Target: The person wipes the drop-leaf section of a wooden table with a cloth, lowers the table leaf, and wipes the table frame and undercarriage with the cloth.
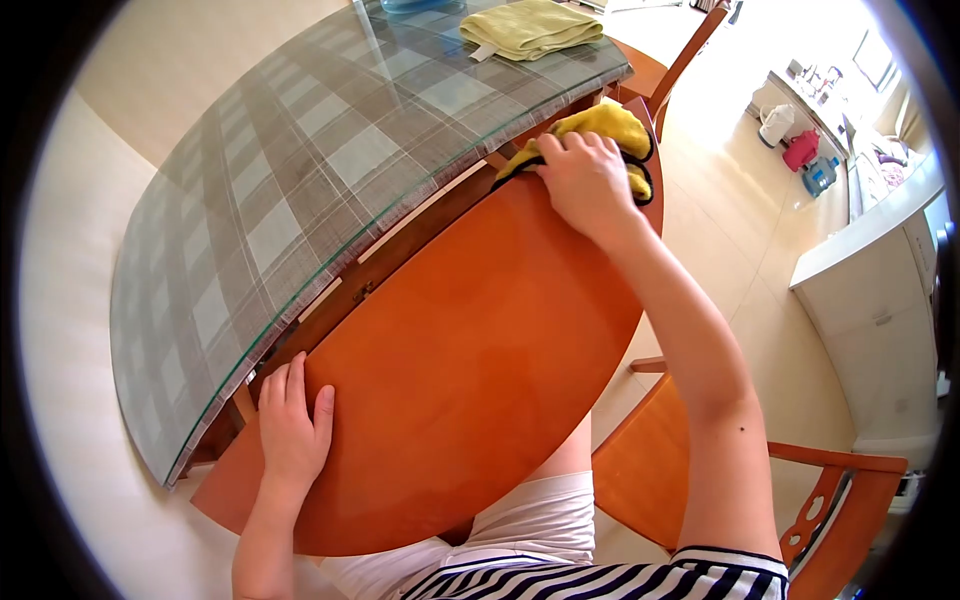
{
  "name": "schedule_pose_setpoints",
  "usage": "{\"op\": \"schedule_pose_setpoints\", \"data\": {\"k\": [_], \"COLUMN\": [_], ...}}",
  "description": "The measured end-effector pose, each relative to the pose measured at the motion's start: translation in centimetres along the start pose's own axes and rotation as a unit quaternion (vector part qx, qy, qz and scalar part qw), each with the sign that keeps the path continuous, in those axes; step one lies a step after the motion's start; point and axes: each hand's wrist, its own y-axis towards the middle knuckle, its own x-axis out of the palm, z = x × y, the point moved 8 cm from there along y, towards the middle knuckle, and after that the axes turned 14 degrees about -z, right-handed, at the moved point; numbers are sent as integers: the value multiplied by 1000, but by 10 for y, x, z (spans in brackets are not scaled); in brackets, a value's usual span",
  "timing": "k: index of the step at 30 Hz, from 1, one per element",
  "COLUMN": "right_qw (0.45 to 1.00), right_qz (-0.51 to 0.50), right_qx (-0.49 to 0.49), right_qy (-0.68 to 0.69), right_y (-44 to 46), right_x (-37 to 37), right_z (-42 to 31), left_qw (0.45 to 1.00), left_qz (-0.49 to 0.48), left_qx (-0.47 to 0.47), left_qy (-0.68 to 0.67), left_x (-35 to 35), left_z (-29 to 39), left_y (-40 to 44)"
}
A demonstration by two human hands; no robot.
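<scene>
An orange-brown wooden leaf [460, 360] with a curved edge lies across the middle, beside a glass-topped table [270, 200] with a grey checked cloth under the glass. My right hand [585, 180] presses a yellow cloth with black edging [620, 125] on the far right end of the leaf, its fingers bent over the fabric. At the leaf's left part, my left hand [292, 425] rests flat near the straight edge, thumb apart from the fingers, holding nothing. Between leaf and glass runs a dark gap with a small metal fitting [363, 292].
A folded pale yellow towel [530, 28] lies on the glass, near a blue container [408, 4] at the top edge. Wooden chairs [850, 520] stand at lower right and upper right. A white cabinet [870, 310] and several jugs are farther right.
</scene>
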Motion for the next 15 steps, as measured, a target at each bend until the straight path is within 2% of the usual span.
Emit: {"op": "schedule_pose_setpoints", "data": {"k": [2,3,4,6,8,10,12,14,15], "right_qw": [995,974,975,971,979,988,985,936,948], "right_qz": [-33,-29,-29,-95,-62,-138,-152,-339,-271], "right_qx": [-51,-139,-135,-170,-163,-77,-80,-83,-128], "right_qy": [82,175,174,142,105,4,35,36,109], "right_y": [11,13,11,4,-2,-3,9,23,28], "right_x": [14,13,14,1,-16,-13,-2,16,32], "right_z": [-10,-17,-11,-17,-14,-7,-12,-26,-32], "left_qw": [1000,1000,1000,999,998,996,987,971,963], "left_qz": [-4,-9,-10,-39,-56,-74,-92,-104,-107], "left_qx": [4,6,10,8,21,28,113,197,223], "left_qy": [-2,-1,-1,-18,-21,-29,-63,-89,-106], "left_x": [0,0,-2,-2,-6,-8,-15,-22,-24], "left_z": [-2,-2,-2,-4,-1,8,37,75,94], "left_y": [1,1,1,3,6,11,31,57,71]}}
